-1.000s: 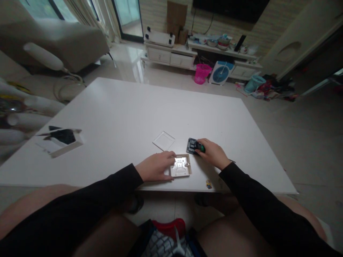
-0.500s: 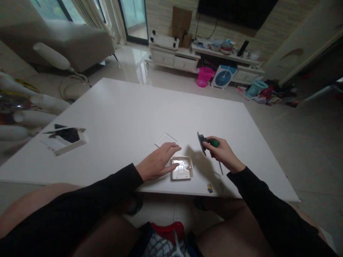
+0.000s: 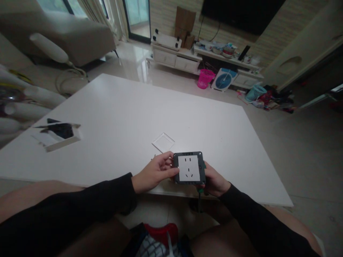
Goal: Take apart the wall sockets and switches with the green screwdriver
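Note:
A wall socket point(image 3: 189, 168) with a white face and dark grey frame is held up between my hands, slots towards me. My left hand point(image 3: 157, 170) pinches its left edge, thumb on the front. My right hand point(image 3: 215, 178) grips its right edge with the fingers mostly behind it, and also keeps a screwdriver point(image 3: 199, 200) with a green handle, its shaft pointing down past the table edge. A clear-rimmed square cover frame point(image 3: 163, 142) lies on the table beyond my left hand. Small bits, perhaps screws point(image 3: 153, 157), lie beside that hand. The white back box is hidden behind the socket and hands.
The white table point(image 3: 128, 107) spreads out before me. On its left stands an open white box point(image 3: 63, 143) holding dark tools. Across the floor are a TV cabinet point(image 3: 175, 59), a pink basket point(image 3: 205, 78) and a blue-and-white fan point(image 3: 223, 79).
My right hand has brought the socket left and nearer, turning its face towards me. The left hand has left the space above the white back box and taken hold of the socket's left edge.

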`<state>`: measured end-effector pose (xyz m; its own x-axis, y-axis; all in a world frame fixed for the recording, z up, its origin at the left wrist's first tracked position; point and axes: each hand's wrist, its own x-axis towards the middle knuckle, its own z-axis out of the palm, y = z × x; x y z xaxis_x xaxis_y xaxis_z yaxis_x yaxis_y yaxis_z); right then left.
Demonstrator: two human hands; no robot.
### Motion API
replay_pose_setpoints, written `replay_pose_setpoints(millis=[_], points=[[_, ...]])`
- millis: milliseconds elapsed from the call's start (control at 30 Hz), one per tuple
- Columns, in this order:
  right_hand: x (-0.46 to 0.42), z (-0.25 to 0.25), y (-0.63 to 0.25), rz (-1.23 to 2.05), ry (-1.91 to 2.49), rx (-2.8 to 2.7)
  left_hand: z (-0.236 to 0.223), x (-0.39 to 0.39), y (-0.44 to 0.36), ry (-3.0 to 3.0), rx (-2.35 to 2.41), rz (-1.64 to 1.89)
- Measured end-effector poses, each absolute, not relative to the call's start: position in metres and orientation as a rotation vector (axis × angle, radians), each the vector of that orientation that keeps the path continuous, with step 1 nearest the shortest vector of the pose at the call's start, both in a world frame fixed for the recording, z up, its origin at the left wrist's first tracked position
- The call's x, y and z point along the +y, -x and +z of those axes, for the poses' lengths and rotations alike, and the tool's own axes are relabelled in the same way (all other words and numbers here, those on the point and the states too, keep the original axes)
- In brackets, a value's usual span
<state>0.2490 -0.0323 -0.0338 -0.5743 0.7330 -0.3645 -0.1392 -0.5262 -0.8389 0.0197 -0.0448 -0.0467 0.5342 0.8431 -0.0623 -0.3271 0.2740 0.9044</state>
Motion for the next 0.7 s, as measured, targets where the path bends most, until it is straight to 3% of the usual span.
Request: replay_pose_setpoints(millis=[700], points=[[-0.02,-0.019,-0.254,1.832,1.142,-1.068,-0.045,-0.043,-0.017,-0.996,0.801,0.91]])
